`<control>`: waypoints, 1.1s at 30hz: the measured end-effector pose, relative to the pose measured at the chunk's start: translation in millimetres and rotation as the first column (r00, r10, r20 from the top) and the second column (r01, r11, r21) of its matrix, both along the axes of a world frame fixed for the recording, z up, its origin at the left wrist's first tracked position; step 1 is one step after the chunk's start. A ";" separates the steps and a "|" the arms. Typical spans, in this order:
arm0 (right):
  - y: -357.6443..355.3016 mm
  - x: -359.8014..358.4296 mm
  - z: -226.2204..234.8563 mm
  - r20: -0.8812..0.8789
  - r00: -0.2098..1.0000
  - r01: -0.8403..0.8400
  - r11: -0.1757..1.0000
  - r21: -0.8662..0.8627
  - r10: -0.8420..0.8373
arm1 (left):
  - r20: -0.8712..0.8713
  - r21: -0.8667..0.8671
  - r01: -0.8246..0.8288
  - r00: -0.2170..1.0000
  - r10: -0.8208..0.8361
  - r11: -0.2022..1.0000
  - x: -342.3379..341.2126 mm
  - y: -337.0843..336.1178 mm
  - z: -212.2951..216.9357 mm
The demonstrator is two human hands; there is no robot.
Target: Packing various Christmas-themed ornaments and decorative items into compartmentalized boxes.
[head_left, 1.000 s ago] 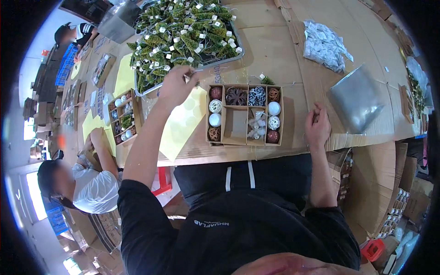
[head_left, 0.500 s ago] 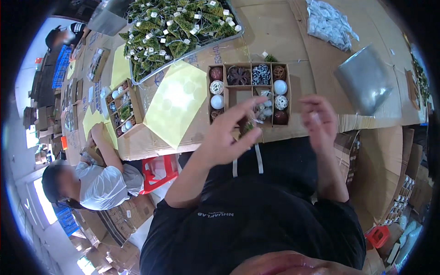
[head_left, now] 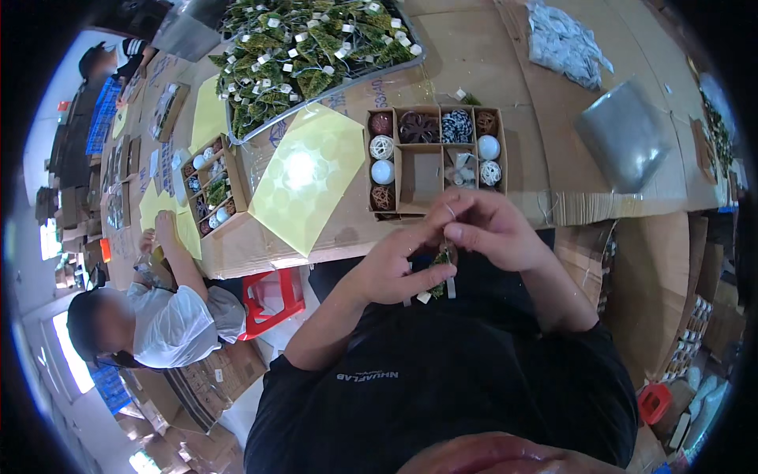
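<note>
In front of me, close to the table edge, my left hand (head_left: 387, 267) is closed on a small green tree ornament (head_left: 440, 278) with a white cube base, hanging over my lap. My right hand (head_left: 501, 233) meets it from the right, thumb and finger pinched at the ornament's thin string loop. Just beyond lies a divided cardboard box (head_left: 421, 172). Its side compartments hold red, white and woven brown balls. Between them are a dark flower-like ornament (head_left: 418, 126), a frosted pinecone (head_left: 456, 126) and a small whitish ornament (head_left: 459, 170). One large middle compartment is bare; my hands hide the box's near right corner.
A tray (head_left: 422, 57) heaped with similar tree ornaments stands at the back left. Beside the box lies a yellow sheet (head_left: 304, 186), and another filled box (head_left: 229, 186) further left. Silvery packets (head_left: 564, 47) and clear plastic (head_left: 624, 138) lie right. A person (head_left: 170, 316) works at left.
My right hand has come in from the right and down to meet the left at the string. My left hand has drawn slightly toward me with the tree ornament, which now shows more.
</note>
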State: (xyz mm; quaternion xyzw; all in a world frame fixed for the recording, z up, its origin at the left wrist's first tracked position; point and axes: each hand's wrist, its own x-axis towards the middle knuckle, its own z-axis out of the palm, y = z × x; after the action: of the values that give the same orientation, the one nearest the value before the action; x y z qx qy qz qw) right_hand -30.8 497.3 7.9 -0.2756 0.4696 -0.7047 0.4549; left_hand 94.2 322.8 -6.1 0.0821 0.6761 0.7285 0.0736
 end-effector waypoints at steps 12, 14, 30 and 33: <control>17.6 -17.6 13.8 0.311 0.950 0.062 0.996 -0.063 -0.040 | -0.002 0.070 -0.056 0.998 0.057 0.996 -12.7 -20.2 -5.5; 23.8 -18.2 17.0 0.477 0.876 0.174 0.969 -0.175 -0.071 | 0.162 0.228 -0.112 0.984 0.075 0.967 -16.8 -26.2 -6.0; 27.7 -8.0 23.1 -0.410 0.865 0.419 0.867 0.270 -0.290 | -0.111 -0.111 -0.071 0.992 0.059 0.991 -52.7 -15.2 37.1; 36.4 -19.6 25.7 -0.715 0.660 0.461 0.875 0.146 -0.228 | 0.048 -0.085 0.023 0.999 -0.019 0.996 -54.5 -20.5 49.7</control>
State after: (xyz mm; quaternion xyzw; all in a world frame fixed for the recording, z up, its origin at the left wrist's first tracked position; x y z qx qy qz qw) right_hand -50.4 533.8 33.6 -0.3413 0.7525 -0.5441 0.1455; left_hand 39.7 302.2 43.6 0.0687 0.7040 0.6996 0.1009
